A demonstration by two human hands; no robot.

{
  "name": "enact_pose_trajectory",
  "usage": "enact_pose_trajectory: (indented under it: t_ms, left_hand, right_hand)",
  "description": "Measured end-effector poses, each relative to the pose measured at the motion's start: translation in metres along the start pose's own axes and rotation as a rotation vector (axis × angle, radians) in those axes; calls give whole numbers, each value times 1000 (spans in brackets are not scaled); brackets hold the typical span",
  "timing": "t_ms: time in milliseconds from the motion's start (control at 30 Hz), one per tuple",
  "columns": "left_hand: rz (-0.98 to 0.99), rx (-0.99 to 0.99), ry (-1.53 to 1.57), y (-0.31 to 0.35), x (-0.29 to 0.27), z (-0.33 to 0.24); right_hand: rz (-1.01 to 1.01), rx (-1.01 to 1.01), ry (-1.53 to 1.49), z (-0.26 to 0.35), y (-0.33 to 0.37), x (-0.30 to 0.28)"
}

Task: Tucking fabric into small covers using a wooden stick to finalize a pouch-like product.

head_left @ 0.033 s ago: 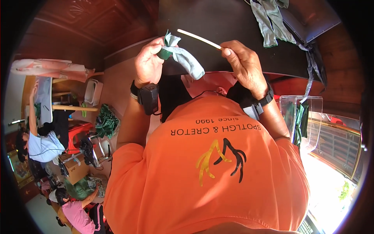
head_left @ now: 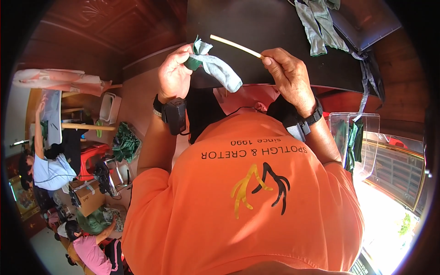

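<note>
Pinched in the fingers of my left hand (head_left: 173, 73) is a piece of green cloth (head_left: 219, 72), dark green at the fingers and pale grey-green along the folded strip that hangs toward the right. My right hand (head_left: 288, 75) grips one end of a thin, pale stick (head_left: 236, 45) between thumb and fingers. The stick's free tip points left, close above the bunched top of the cloth without touching it. Both hands are raised in front of the dark table's near edge.
Grey-green cloth strips (head_left: 316, 27) lie on the dark table (head_left: 256, 23) at the far right. A clear plastic bin (head_left: 370, 137) with green cloth stands right of me. At left are a green cloth pile (head_left: 125, 142), a cardboard box (head_left: 90, 197) and two people (head_left: 54, 172) working.
The stick in my right hand and the hanging end of the cloth strip have shifted very slightly to the right. Both grips are the same.
</note>
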State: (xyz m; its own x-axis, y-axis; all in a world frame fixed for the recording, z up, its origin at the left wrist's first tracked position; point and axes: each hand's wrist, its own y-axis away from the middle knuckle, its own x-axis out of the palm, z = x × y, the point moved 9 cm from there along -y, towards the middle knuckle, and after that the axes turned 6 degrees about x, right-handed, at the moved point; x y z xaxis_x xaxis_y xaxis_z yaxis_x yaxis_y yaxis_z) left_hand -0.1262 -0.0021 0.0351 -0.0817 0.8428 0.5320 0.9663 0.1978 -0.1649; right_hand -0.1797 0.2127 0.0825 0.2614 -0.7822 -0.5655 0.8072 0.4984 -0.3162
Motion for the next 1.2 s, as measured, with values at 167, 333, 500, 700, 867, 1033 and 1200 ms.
enact_pose_trajectory:
  t_ms: [167,333,500,700,867,1033,1200]
  left_hand:
    - [-16,58,-158,-3,-10,0]
    - [29,57,-272,-4,3,-3]
    - [113,-25,-355,-6,13,12]
    - [104,-32,-228,-11,17,18]
    - [-243,71,212,-5,0,23]
    - [-461,198,90,5,-18,24]
    - [-267,587,-629,2,28,-15]
  right_hand:
    - [-9,-123,116,15,4,8]
    - [11,-140,202,19,9,19]
    - [32,-201,148,22,15,26]
    - [293,233,-157,-3,24,54]
    - [276,381,-492,-23,31,74]
    - [265,373,-494,-22,32,75]
    - [371,509,-731,-24,35,89]
